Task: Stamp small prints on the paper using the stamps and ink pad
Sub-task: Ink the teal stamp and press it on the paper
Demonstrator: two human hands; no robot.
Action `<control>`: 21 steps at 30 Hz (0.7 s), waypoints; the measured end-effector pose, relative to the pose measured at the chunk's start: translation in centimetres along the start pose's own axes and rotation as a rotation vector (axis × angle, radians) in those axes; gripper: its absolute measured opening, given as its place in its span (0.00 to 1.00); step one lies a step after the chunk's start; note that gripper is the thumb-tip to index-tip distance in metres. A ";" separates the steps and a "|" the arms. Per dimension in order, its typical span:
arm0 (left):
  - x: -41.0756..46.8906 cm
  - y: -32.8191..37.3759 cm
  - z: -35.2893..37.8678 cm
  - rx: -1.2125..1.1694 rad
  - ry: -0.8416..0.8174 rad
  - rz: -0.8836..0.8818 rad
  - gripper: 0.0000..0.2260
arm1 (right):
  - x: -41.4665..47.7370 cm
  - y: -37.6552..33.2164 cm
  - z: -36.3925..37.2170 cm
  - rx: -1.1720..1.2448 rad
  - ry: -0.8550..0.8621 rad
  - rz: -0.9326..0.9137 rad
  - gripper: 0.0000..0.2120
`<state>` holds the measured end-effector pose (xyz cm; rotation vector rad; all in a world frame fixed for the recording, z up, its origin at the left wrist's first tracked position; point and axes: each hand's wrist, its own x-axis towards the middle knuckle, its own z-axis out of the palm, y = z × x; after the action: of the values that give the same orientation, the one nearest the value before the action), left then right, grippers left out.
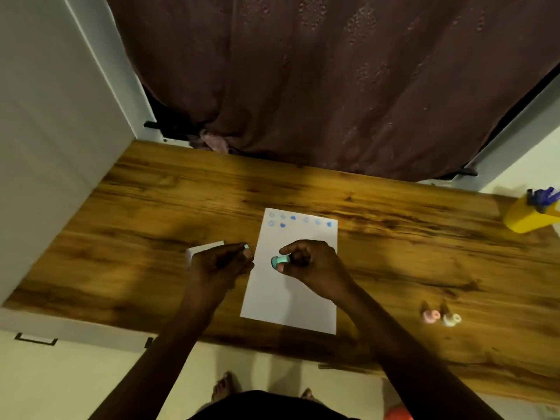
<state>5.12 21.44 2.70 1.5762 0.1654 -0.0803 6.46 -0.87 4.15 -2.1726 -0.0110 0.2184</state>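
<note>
Holding a small teal stamp (pixel 279 261) on its side, the right hand (pixel 312 265) is seen above the middle of the white paper (pixel 291 298), with thumb and fingers closed around the stamp's body. The left hand (pixel 224 259) is closed on a small teal piece (pixel 246 246), probably the stamp's cap, just off the paper's left edge and in front of a white box (pixel 201 249) that may be the ink pad; this cannot be told for certain. Eight blue prints (pixel 298 220) are laid in two rows along the paper's far edge, so the step in hand is judged to be readying the stamp for the next print. The stamp face must next be turned down and pressed squarely beside the second row. Ample blank paper is left below the prints. Two more stamps (pixel 441 317) stand well apart on the wooden table (pixel 151 207), near its front edge, and a yellow holder (pixel 527 218) sits at the far right.
</note>
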 end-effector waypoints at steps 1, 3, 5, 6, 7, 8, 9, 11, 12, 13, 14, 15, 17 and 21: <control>0.2 -0.1 -1.2 -0.007 0.005 -0.013 0.06 | 0.3 -0.3 1.0 -0.033 -0.023 -0.013 0.12; 0.5 -0.5 -3.3 -0.034 0.020 -0.027 0.06 | 0.9 -0.9 3.0 -0.101 -0.073 -0.049 0.10; 0.5 -0.6 -5.1 -0.037 0.066 -0.013 0.06 | 1.4 -1.6 5.0 -0.202 -0.117 -0.097 0.11; 0.5 -0.8 -5.9 -0.036 0.084 -0.008 0.06 | 1.6 -2.0 5.9 -0.249 -0.133 -0.122 0.11; 0.6 -1.0 -6.6 -0.035 0.095 -0.005 0.07 | 1.8 -2.2 6.7 -0.291 -0.143 -0.148 0.11; 0.7 -1.3 -7.3 -0.042 0.103 -0.008 0.08 | 2.0 -2.5 7.7 -0.331 -0.151 -0.174 0.11; 0.8 -1.6 -8.0 -0.056 0.111 -0.017 0.09 | 2.2 -2.8 8.5 -0.370 -0.156 -0.199 0.13; 0.8 -1.9 -9.3 -0.074 0.120 -0.029 0.10 | 2.7 -3.4 10.0 -0.422 -0.191 -0.215 0.16; 0.8 -2.0 -9.7 -0.067 0.113 -0.021 0.11 | 2.9 -3.6 10.6 -0.446 -0.220 -0.202 0.18; 0.8 -2.1 -10.3 -0.052 0.104 -0.009 0.11 | 3.1 -3.7 11.3 -0.476 -0.248 -0.191 0.18; 0.7 -2.2 -10.8 -0.034 0.092 0.003 0.12 | 3.3 -3.8 11.9 -0.511 -0.268 -0.187 0.18; 0.8 -2.4 -11.2 -0.023 0.082 0.009 0.12 | 3.6 -3.9 12.4 -0.542 -0.278 -0.186 0.18; 1.0 -2.7 -12.0 -0.032 0.068 0.007 0.12 | 3.9 -4.2 13.2 -0.586 -0.290 -0.175 0.17; 1.7 -3.1 -12.9 -0.034 0.059 0.019 0.11 | 4.2 -4.3 14.3 -0.645 -0.293 -0.149 0.19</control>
<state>5.59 34.40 -0.40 1.5468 0.1971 -0.0165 8.58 13.64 -0.99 -2.7399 -0.4645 0.4987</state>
